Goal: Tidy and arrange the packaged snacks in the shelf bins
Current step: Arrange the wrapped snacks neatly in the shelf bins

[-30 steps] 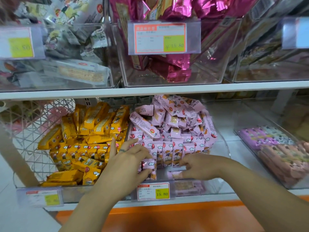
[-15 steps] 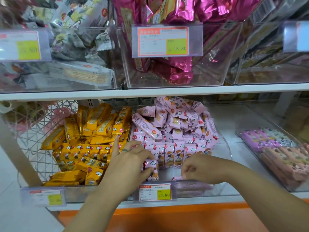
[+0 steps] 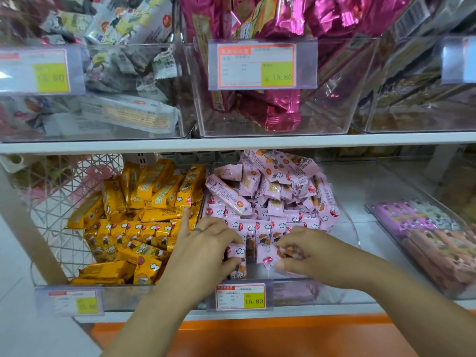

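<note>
In the clear bin [image 3: 322,295], one pink packet [image 3: 238,253] is being gripped by the curled left hand [image 3: 203,253], and a second pink packet [image 3: 266,256] is being pinched by the right hand [image 3: 311,256]. Behind them a pink heap [image 3: 270,191] is being contained, with yellow packets [image 3: 144,228] in the adjoining bin [image 3: 134,295].

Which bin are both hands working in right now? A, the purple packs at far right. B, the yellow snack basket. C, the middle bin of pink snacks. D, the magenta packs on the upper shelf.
C: the left hand and right hand each grip pink packets at the front of the clear middle bin.
</note>
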`<action>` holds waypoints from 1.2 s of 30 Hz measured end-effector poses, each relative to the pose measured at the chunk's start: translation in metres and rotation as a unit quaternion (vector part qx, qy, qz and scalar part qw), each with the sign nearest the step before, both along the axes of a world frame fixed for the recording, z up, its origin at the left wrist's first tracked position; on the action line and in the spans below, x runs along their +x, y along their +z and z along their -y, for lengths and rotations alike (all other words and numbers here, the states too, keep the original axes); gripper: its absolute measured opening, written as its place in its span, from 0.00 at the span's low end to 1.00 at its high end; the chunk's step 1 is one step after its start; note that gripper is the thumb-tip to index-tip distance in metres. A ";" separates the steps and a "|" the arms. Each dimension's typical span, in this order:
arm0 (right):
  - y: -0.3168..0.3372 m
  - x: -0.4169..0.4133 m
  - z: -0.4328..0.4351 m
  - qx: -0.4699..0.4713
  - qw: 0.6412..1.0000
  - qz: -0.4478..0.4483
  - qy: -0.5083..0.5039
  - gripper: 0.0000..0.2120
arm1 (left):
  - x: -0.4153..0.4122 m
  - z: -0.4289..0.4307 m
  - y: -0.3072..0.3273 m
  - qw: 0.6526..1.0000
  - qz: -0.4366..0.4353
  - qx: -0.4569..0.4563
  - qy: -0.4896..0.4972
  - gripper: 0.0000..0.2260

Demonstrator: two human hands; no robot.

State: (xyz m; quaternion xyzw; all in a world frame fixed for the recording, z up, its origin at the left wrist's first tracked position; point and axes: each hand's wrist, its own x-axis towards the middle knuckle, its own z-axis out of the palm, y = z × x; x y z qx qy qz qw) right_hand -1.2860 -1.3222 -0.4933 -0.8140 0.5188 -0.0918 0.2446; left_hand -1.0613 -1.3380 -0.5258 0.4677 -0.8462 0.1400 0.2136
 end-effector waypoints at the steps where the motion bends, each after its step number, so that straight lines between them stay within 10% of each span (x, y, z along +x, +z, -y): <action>1: 0.002 0.002 -0.002 -0.036 0.999 0.025 -0.012 0.11 | 0.001 0.000 -0.001 1.000 -0.001 -0.001 0.002 0.19; 9: 0.003 0.023 0.000 -0.022 0.925 0.353 -0.137 0.12 | 0.005 0.000 -0.004 0.999 -0.052 0.012 -0.011 0.18; 19: -0.002 0.045 0.001 -0.035 0.940 0.312 -0.134 0.14 | 0.024 -0.004 0.008 0.970 -0.216 0.099 -0.055 0.13; 36: 0.005 0.029 0.009 0.157 0.956 0.238 -0.067 0.21 | 0.020 -0.012 0.008 0.959 -0.225 0.167 -0.042 0.21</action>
